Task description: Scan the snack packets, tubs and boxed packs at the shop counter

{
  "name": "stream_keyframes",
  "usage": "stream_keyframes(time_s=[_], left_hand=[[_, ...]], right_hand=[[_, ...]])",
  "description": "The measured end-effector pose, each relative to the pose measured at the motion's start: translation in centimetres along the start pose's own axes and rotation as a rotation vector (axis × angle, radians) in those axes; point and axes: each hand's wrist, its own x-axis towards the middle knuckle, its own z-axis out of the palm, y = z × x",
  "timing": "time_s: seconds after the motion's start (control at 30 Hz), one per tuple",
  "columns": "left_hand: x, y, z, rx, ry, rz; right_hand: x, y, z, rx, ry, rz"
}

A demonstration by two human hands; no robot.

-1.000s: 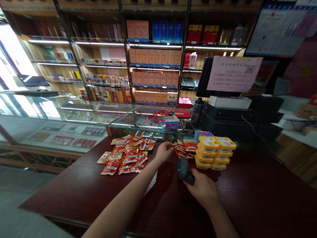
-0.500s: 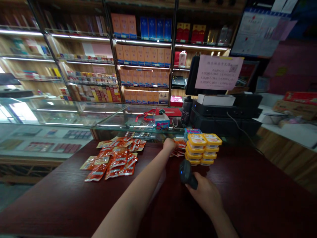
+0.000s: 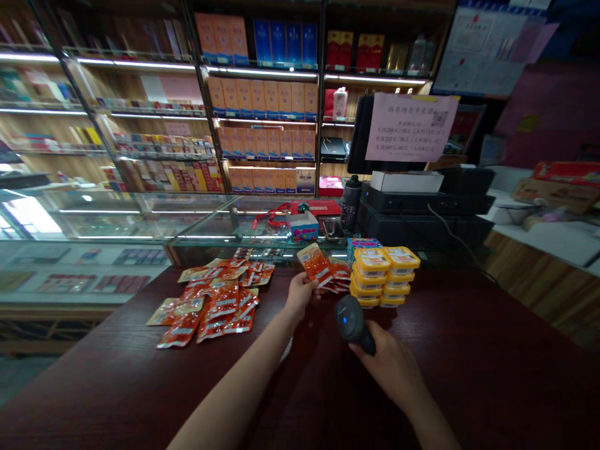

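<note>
My left hand (image 3: 300,295) pinches the lower edge of an orange snack packet (image 3: 315,265), tilted up above the dark wooden counter (image 3: 300,400). Just behind it lies a small group of similar packets (image 3: 340,273), partly covered by the held one. My right hand (image 3: 387,359) is wrapped round the handle of a black barcode scanner (image 3: 351,320), whose head shows a small blue light. Beyond the scanner stand two stacks of yellow plastic tubs (image 3: 372,261). Left of my left arm, a loose pile of orange snack packets (image 3: 220,297) is spread on the counter.
Behind the counter runs a glass display case (image 3: 206,225) with a small open carton (image 3: 303,228) on it. A dark bottle (image 3: 350,203) stands beside a monitor with a pink paper sign (image 3: 410,128). Shelves of boxed goods (image 3: 265,100) line the back wall.
My left hand has drawn back toward me from the small group, now with a packet raised in its fingers. The scanner has tilted slightly and stays in my right hand.
</note>
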Motion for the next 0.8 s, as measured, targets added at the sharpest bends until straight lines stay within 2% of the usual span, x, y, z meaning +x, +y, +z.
stream_keyframes(time_s=[0.13,0.23,0.37,0.57,0.8], left_hand=[[-1.8,-2.1,-3.6,0.292,0.019,0.12],[-2.1,-3.3,-4.7,0.433,0.035,0.19],[-2.1,-3.9,-4.9,0.451,0.033,0.215],[-2.2,-4.0,-5.0,0.43,0.029,0.216],[-2.1,-3.5,-5.1,0.576,0.048,0.296]], right_hand=[[0.2,-0.7,0.2,0.208,0.054,-0.076],[0.7,-1.4,0.7,0.382,0.083,-0.127],[1.6,-2.8,1.8,0.545,0.09,-0.112],[2.1,-4.8,3.2,0.722,0.201,-0.047],[2.0,-5.2,3.1,0.618,0.163,0.021]])
